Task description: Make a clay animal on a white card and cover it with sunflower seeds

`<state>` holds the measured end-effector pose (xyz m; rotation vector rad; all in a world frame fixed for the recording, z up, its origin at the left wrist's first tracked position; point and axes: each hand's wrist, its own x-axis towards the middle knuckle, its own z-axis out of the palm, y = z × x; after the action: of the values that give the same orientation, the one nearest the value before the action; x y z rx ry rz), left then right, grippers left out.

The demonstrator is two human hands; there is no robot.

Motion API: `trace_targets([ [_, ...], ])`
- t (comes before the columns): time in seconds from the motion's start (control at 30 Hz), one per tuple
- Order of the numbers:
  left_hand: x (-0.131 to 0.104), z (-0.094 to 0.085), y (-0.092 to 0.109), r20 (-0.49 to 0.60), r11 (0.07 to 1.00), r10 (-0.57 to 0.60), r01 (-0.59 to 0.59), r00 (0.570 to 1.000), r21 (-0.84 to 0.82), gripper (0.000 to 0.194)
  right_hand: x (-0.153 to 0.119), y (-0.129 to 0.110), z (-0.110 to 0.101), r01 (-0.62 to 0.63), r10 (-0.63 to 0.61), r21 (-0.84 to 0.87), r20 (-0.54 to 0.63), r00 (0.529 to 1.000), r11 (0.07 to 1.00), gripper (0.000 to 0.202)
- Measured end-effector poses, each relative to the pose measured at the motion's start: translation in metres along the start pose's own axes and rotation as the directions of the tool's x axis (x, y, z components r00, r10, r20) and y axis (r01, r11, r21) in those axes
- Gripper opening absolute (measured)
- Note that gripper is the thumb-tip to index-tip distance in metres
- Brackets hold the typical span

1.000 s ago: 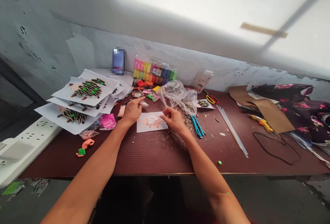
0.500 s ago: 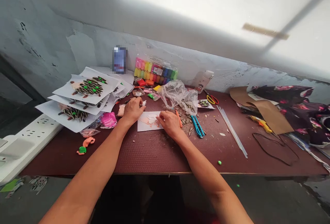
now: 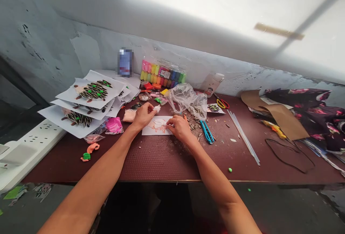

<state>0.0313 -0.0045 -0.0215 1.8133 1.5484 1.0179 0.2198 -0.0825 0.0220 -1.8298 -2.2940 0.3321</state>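
A small white sheet of paper (image 3: pixel 151 131) lies on the table between my hands, with an orange outline drawing and a whitish patch on its upper part. Over its upper left edge, my left hand (image 3: pixel 144 115) pinches a small lump of white clay (image 3: pixel 156 108). At the sheet's right side is my right hand (image 3: pixel 179 127), fingers bent together and tips down on the paper by the drawing; whatever they may hold is hidden. A packet of pale pink clay (image 3: pixel 129 115) sits beside my left wrist.
Finished hedgehog pictures (image 3: pixel 93 91) are stacked at left, near a white power strip (image 3: pixel 32 139). Seeds spill from a clear plastic bag (image 3: pixel 181 97) by a blue utility knife (image 3: pixel 206 132). Behind are coloured clays (image 3: pixel 161 74), a bottle (image 3: pixel 214 84) and scissors (image 3: pixel 222 103); glue sticks (image 3: pixel 244 137) lie at right.
My left hand has moved slightly right and its white lump now shows above the paper. The sheet has shifted a little left. My right hand has moved slightly right.
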Motion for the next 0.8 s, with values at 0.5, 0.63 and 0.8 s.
trace_targets([
  [0.5, 0.0, -0.003, 0.003, 0.018, 0.99, -0.054, 0.052, 0.998, 0.129, 0.009, -0.013, -0.004, 0.001, 0.047, -0.05, -0.107, -0.026, 0.998, 0.993, 0.03],
  [0.63, 0.0, -0.003, 0.004, 0.024, 0.985, -0.063, 0.058, 0.998, 0.159, 0.009, -0.02, -0.011, 0.004, 0.112, -0.113, -0.218, 0.007, 0.994, 0.97, 0.032],
  [0.8, -0.001, -0.003, 0.004, 0.028, 0.981, -0.068, 0.061, 0.997, 0.187, 0.01, -0.019, -0.011, 0.008, 0.14, -0.139, -0.224, 0.019, 0.99, 0.965, 0.033],
])
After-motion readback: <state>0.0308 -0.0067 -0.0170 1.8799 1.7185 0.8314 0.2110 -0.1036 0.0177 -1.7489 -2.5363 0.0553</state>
